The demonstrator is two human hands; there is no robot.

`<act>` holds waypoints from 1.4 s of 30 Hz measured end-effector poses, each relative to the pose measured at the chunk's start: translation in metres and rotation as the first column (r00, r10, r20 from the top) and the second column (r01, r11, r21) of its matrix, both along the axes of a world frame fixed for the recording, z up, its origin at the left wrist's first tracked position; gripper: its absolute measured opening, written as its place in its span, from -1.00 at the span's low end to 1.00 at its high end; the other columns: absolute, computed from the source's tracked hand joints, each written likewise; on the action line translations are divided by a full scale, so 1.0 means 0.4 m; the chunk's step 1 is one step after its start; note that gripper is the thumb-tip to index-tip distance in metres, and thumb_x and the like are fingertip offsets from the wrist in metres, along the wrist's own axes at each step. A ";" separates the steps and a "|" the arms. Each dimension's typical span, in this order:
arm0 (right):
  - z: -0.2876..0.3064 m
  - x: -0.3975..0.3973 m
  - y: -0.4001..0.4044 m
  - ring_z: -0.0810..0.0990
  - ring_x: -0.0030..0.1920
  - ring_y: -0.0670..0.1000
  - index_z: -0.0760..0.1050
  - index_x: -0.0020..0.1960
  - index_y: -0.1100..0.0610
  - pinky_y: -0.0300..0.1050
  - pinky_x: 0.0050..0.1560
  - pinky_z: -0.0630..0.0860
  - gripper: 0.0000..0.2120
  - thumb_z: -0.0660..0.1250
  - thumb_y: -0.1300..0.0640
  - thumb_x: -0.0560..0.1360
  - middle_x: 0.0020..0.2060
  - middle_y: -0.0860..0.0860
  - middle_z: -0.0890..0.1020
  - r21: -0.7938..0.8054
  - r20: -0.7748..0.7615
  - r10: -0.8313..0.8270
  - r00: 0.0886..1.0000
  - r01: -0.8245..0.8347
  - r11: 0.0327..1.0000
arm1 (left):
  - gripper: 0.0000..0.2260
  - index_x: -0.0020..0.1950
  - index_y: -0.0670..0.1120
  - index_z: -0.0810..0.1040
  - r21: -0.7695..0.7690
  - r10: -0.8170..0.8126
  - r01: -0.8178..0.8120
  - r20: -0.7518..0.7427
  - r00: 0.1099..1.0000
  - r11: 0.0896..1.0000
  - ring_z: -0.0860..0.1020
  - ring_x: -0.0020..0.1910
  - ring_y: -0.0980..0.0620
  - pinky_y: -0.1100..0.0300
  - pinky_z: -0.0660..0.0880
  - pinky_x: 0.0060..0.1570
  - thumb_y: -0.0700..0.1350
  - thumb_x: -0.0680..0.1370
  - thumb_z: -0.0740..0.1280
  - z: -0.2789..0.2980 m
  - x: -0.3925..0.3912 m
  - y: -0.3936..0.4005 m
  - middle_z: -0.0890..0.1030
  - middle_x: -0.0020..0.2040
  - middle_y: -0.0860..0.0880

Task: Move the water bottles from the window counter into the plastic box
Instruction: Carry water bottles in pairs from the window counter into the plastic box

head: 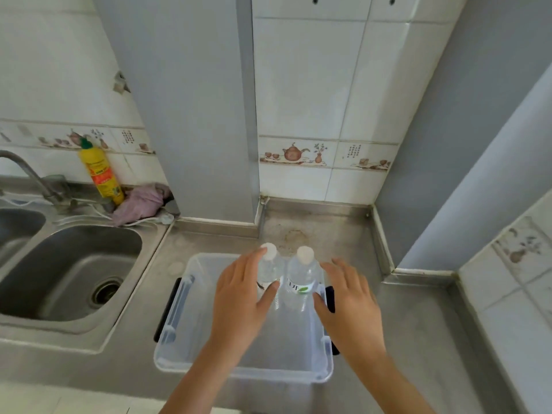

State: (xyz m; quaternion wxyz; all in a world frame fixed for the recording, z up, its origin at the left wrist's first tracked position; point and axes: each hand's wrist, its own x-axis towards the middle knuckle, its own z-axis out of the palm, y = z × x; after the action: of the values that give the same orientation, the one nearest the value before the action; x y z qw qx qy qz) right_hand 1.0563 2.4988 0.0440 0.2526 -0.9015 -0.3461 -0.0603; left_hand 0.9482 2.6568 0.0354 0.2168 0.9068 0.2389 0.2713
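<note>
On the steel counter (418, 339) by the sink sits a clear plastic box (191, 333) with black clips on its two short sides. Two water bottles stand up straight inside it, at the far end, side by side and just about touching. Both are see-through and both have white caps. The left bottle (270, 268) is partly hidden by fingers. The right bottle (301, 279) has a white label with a small green leaf on it. Both hands reach over the box with fingers spread wide — neither one is wrapped around a bottle. The left hand (242, 300) is right beside the left bottle; its thumb lies across the front of the bottle and its fingertips come up near the cap, but whether they really touch is hard to tell. The right hand (349, 297) is just to the right of the right bottle, over the right edge of the box, with a small gap between them, and holds nothing. Off to the left is a steel sink (74, 273) with a round drain and a bent tap (27, 171) behind it. A yellow squeeze bottle (101, 174) with a green top stands at the wall behind the sink, and a crumpled pink cloth (140, 201) lies next to it. White wall tiles (313, 85) rise behind the counter — some have little brown teapot pictures on them.
</note>
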 end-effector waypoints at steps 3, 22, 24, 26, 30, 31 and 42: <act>0.006 -0.070 -0.038 0.57 0.14 0.19 0.46 0.25 0.08 0.11 0.07 0.57 -0.53 0.47 0.08 0.36 0.21 0.11 0.57 0.014 0.095 -0.085 0.992 0.084 0.996 | -0.49 0.48 0.02 0.30 0.117 -0.048 0.053 -0.043 0.998 0.992 0.45 0.36 0.00 -0.11 0.39 0.37 0.12 0.57 0.30 0.010 -0.046 -0.024 0.46 0.42 0.04; 0.012 -0.546 -0.457 0.38 0.40 0.07 0.35 0.41 -0.04 0.16 0.38 0.29 -0.49 -0.01 -0.21 0.56 0.41 -0.01 0.41 -0.071 0.028 -0.625 0.780 0.625 0.777 | -0.48 0.46 0.04 0.43 0.203 -0.533 0.548 -0.128 0.836 0.811 0.46 0.41 -0.02 -0.15 0.35 0.35 0.24 0.58 0.10 0.042 -0.271 -0.380 0.47 0.44 0.04; 0.013 -0.582 -0.515 0.38 0.40 0.06 0.36 0.41 -0.04 0.15 0.36 0.32 -0.49 0.01 -0.21 0.55 0.41 -0.02 0.41 -0.068 0.022 -0.679 0.734 0.679 0.731 | -0.49 0.45 0.03 0.44 0.196 -0.593 0.600 -0.104 0.799 0.775 0.48 0.40 -0.04 -0.13 0.29 0.36 0.23 0.58 0.11 0.050 -0.276 -0.438 0.48 0.43 0.03; 0.015 -0.619 -0.583 0.37 0.41 0.05 0.35 0.42 -0.04 0.14 0.37 0.32 -0.48 0.02 -0.22 0.55 0.42 -0.03 0.39 -0.079 0.023 -0.721 0.693 0.720 0.690 | -0.48 0.46 0.04 0.43 0.187 -0.641 0.652 -0.122 0.758 0.735 0.46 0.41 -0.04 -0.18 0.33 0.37 0.23 0.58 0.10 0.058 -0.277 -0.509 0.47 0.44 0.03; 0.036 -0.699 -0.739 0.40 0.37 0.05 0.37 0.40 -0.03 0.08 0.32 0.37 -0.48 0.02 -0.22 0.54 0.41 -0.03 0.41 -0.047 0.033 -0.809 0.586 0.810 0.585 | -0.48 0.50 0.09 0.34 0.163 -0.739 0.758 -0.169 0.652 0.632 0.39 0.46 0.01 -0.17 0.26 0.41 0.26 0.59 0.06 0.062 -0.287 -0.684 0.41 0.48 0.06; 0.041 -0.723 -0.784 0.43 0.35 0.05 0.38 0.39 -0.02 0.05 0.29 0.40 -0.48 0.02 -0.22 0.53 0.40 -0.03 0.43 -0.046 0.035 -0.831 0.556 0.831 0.554 | -0.48 0.49 0.09 0.36 0.158 -0.762 0.782 -0.176 0.623 0.603 0.39 0.46 0.01 -0.16 0.26 0.42 0.27 0.60 0.05 0.065 -0.294 -0.737 0.41 0.48 0.06; 0.033 -0.998 -1.280 0.46 0.32 0.10 0.38 0.38 -0.01 0.11 0.25 0.45 -0.41 -0.16 -0.27 0.57 0.37 0.01 0.47 -0.087 0.045 -0.965 0.259 0.963 0.254 | -0.47 0.47 0.07 0.38 0.149 -0.903 0.935 -0.249 0.352 0.323 0.40 0.44 0.03 -0.12 0.23 0.43 0.28 0.62 -0.04 0.046 -0.460 -1.313 0.46 0.46 0.07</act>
State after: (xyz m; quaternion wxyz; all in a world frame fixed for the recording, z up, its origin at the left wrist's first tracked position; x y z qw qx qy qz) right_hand 0.6570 1.9868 0.0574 0.1229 -0.9372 0.2741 -0.1771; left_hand 0.7644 2.1316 0.0538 0.1938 0.9161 -0.3430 0.0749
